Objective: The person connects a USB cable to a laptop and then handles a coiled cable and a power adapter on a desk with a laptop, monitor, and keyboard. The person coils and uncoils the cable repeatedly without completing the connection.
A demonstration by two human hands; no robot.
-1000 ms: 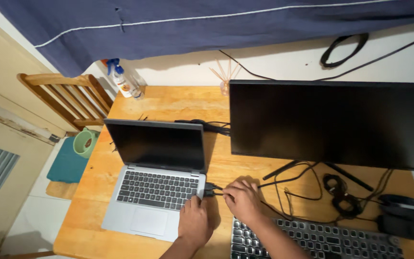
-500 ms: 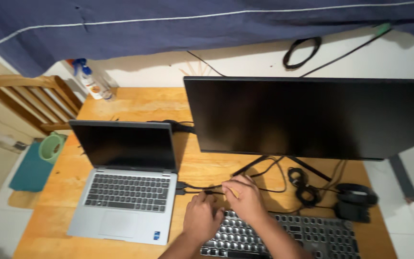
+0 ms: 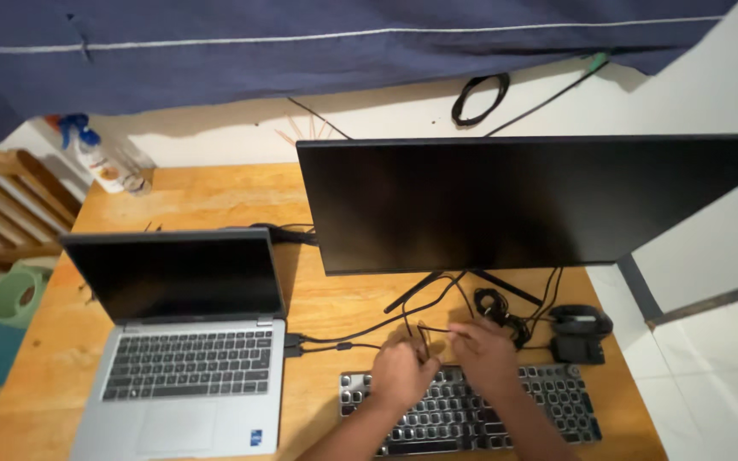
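A white wall with a dark blue cloth (image 3: 301, 51) hanging across its top backs a wooden table (image 3: 215, 192), which carries, from largest to smallest, a wide black monitor (image 3: 523, 205) on a thin stand, an open grey laptop (image 3: 185, 333) with a dark screen at the left, a black keyboard (image 3: 471, 414) with round keys at the near edge, a small black device (image 3: 578, 335) at the right, and a spray bottle (image 3: 104, 162) at the far left corner. A thin black cable (image 3: 343, 331) runs from a plug at the laptop's right side across the bare wood to the front of the monitor stand, where it loops between both hands just above the keyboard. The left hand (image 3: 403, 373) has its grip narrow, fingers pinched on a fold of the cable; the right hand (image 3: 489, 354) is curled over the slack next to it, but whether its grip actually closes on the cable cannot be told. Handling this well probably means keeping the loops loose, avoiding any tug on the laptop plug, and steering clear of the other coiled cords (image 3: 501, 316) lying just beyond the right hand.
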